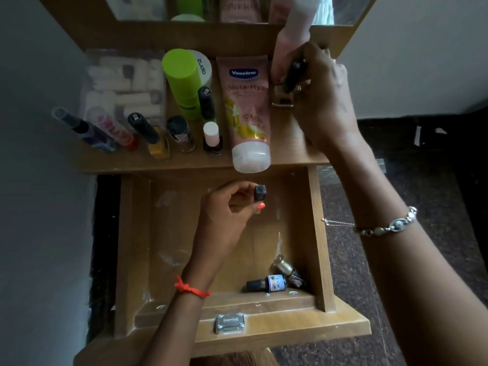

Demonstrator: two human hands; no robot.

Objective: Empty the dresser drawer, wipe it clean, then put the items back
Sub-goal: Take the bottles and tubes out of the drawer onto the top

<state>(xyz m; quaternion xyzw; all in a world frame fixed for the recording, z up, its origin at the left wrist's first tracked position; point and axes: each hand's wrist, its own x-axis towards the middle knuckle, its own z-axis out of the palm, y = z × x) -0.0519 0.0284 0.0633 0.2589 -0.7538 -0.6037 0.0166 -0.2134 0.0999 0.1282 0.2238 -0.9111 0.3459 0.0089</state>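
The wooden drawer (pixel 315 233) is pulled open below the dresser top (pixel 290 143). My left hand (pixel 224 212) hovers over the drawer's back half, pinching a small black-capped bottle (pixel 260 192). My right hand (pixel 324 96) is up on the dresser top at the right, holding a dark-capped nail polish bottle (pixel 293 75) upright against the surface. Two small bottles lie in the drawer's front right corner: a blue-labelled one (pixel 269 282) and a gold-capped one (pixel 286 268). White smears mark the drawer floor.
On the dresser top stand a pink Vaseline tube (pixel 245 112), a lime-green bottle (pixel 182 80), several nail polish bottles (pixel 211 138), and a clear box of white items (pixel 124 88). A mirror (pixel 237 9) rises behind. Dark carpet (pixel 422 180) lies to the right.
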